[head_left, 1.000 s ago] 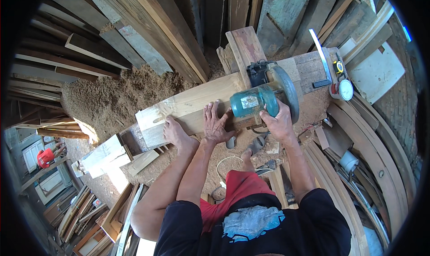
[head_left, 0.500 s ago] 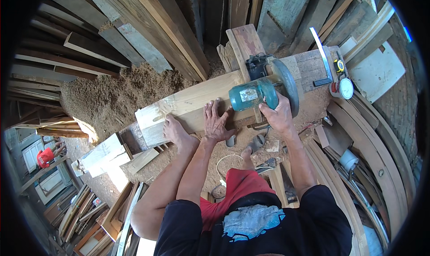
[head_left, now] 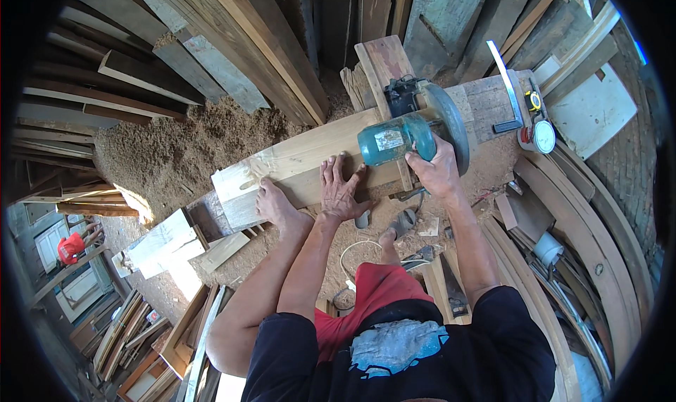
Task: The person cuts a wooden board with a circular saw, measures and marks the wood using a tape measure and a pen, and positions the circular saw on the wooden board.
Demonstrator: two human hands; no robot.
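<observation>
A pale wooden plank (head_left: 296,159) lies across a low support, running from lower left to upper right. On it sits a teal circular saw (head_left: 391,140) with a grey blade guard (head_left: 454,124). My right hand (head_left: 435,170) is closed around the saw's handle. Just left of the saw, my left hand (head_left: 341,187) presses flat on the plank with fingers spread. My bare foot (head_left: 276,206) rests on the plank's near end.
A big sawdust pile (head_left: 183,155) lies to the left. Long boards (head_left: 232,43) lean along the back. A metal square (head_left: 505,85) and a round tape measure (head_left: 542,136) lie at the right, beside curved wooden pieces (head_left: 584,240). A white cord (head_left: 352,254) loops on the ground.
The saw and my right hand have edged a little farther along the plank, away from me. My left hand and foot stay pressed on the plank.
</observation>
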